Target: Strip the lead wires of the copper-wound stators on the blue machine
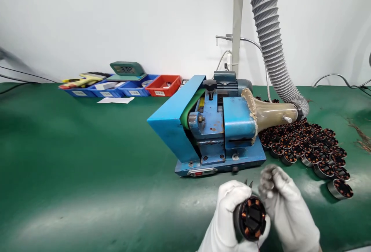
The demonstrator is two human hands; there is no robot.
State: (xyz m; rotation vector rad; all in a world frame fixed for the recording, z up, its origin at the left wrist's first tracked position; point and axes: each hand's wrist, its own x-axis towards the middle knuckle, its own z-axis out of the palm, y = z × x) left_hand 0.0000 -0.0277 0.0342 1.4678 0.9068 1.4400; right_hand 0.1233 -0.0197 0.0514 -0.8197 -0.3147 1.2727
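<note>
My left hand (224, 215), in a white glove, is wrapped round a motor stator (252, 219), a short metal cylinder with a black core and copper windings. The stator's wound face is turned up toward me. Two dark pointed tips (248, 183) stick up just behind it; the rest of that tool is hidden. Close by on the right is my gloved right hand (285, 205), its soiled fingertips pinched together and slightly blurred. Whatever may be between those fingers I cannot make out.
A blue belt sander (210, 128) stands ahead, joined to a grey extraction hose (268, 31). Many similar stators (308, 143) crowd the green bench (87, 174) at right. At the back left are blue bins (135, 89), a red bin (164, 85) and a digital clock (126, 68).
</note>
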